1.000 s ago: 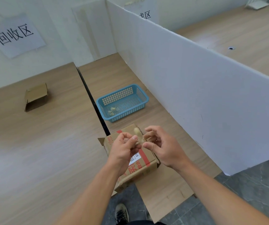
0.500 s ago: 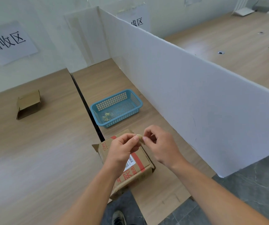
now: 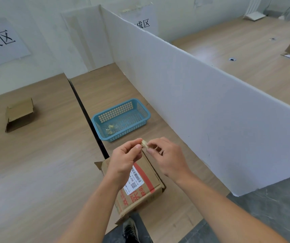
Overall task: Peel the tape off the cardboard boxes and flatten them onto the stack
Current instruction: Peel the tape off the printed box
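Cardboard box (image 3: 140, 186), printed in red and carrying a white barcode label, lies on the worktop (image 3: 105, 88) just on the near side of the blue basket (image 3: 128, 135), with its near corner at the worktop's edge. Above the box's far end, between it and the basket, we see the left hand (image 3: 123, 160) and the right hand (image 3: 168, 158) meeting on a small crumpled wad of tape (image 3: 145, 144). The fingers (image 3: 155, 142) of each hand are narrowed to a pinch, thumb against forefinger, and the wad is held between the two hands. Pale scraps (image 3: 110, 129) lie inside the basket, near its left corner. A second box (image 3: 18, 114), partly collapsed, sits well to the left of the basket. A white partition (image 3: 193, 102) stands just to the basket's right.

We judge the step in hand to be disposal of the peeled tape. Risks from here:
- **Sticking:** the adhesive may cling to the fingers, so the wad fails to release over the basket or drops short of it onto the worktop.
- **Tearing:** we cannot tell whether tape remains on the box's hidden faces. If some does, the seams may resist and the board may tear on flattening.
- **Falling:** the box, unheld at the edge, could be nudged off.
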